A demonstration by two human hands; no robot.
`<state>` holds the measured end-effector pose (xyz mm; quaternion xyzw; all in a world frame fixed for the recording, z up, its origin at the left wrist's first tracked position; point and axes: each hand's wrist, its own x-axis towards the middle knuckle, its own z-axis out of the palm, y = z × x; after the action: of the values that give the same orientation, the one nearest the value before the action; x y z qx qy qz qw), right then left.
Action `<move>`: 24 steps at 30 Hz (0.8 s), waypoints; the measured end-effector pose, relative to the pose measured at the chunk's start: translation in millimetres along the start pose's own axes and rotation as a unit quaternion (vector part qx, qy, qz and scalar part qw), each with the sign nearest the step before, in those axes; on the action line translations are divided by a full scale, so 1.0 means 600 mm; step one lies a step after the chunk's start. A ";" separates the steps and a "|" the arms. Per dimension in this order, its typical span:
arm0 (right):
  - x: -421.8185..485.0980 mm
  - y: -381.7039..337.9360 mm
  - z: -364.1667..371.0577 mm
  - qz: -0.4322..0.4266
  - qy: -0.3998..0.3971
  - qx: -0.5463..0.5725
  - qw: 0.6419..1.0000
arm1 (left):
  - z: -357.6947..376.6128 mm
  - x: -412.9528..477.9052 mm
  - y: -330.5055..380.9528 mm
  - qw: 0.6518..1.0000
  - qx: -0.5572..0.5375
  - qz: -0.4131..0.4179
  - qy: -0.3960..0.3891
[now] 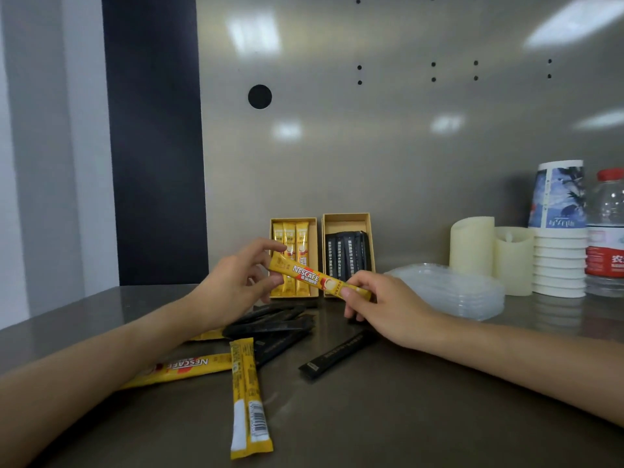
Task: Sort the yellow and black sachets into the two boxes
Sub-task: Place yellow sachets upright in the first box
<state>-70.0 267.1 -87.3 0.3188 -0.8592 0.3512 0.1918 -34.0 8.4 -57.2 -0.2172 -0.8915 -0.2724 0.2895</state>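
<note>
**Clerk:** Entry one, item in hand?

**Me:** One yellow sachet [314, 278], held at both ends. My left hand [236, 285] pinches the upper end between thumb and fingertips. My right hand [381, 305] pinches the lower end. It hangs tilted in the air just in front of the left box [293, 220], logo side up.

**Clerk:** Handling?

**Me:** My judgement: light, a thin glossy stick of loose powder. It bends at the middle and is likely slick. It is best taken at the flat sealed ends, as now. It is not fragile, though a hard squeeze would crease it.

**Clerk:** Stock?

**Me:** In the left box: three yellow sticks side by side, with room to their right. Just beside the left box, on its right: the right box [346, 224], holding black sticks. In front of the left box, on the table [405, 417]: a heap of black sachets [270, 324]. Further front and to the right: a lone black sachet [337, 354]. Nearest me: a barcode-up yellow stick [250, 400] and a logo-up yellow stick [182, 368].

**Clerk:** Not legible?

**Me:** My hands and the held sachet cover the near ends of both boxes. A yellow strip [206, 334], front-left of the left box, vanishes under my forearm, so I cannot tell if it is one stick or more. The heap overlaps, so there is no count, and the same goes for the right box. Far right of the left box, a bottle [606, 231] is cut off by the edge.
</note>
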 end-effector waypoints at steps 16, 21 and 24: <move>-0.001 0.003 0.005 -0.041 -0.049 0.043 0.997 | 0.000 0.004 -0.013 0.997 -0.077 -0.031 0.003; -0.001 0.006 0.004 -0.040 -0.041 0.033 0.998 | -0.001 0.005 -0.021 0.996 -0.071 -0.055 0.003; 0.000 0.009 0.005 -0.043 -0.032 0.022 0.998 | -0.002 0.008 -0.021 0.996 -0.068 -0.056 0.010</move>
<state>-74.1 268.0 -91.7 0.3703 -0.8426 0.3509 0.1725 -43.9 -1.0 -58.1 -0.1837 -0.8787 -0.3502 0.2676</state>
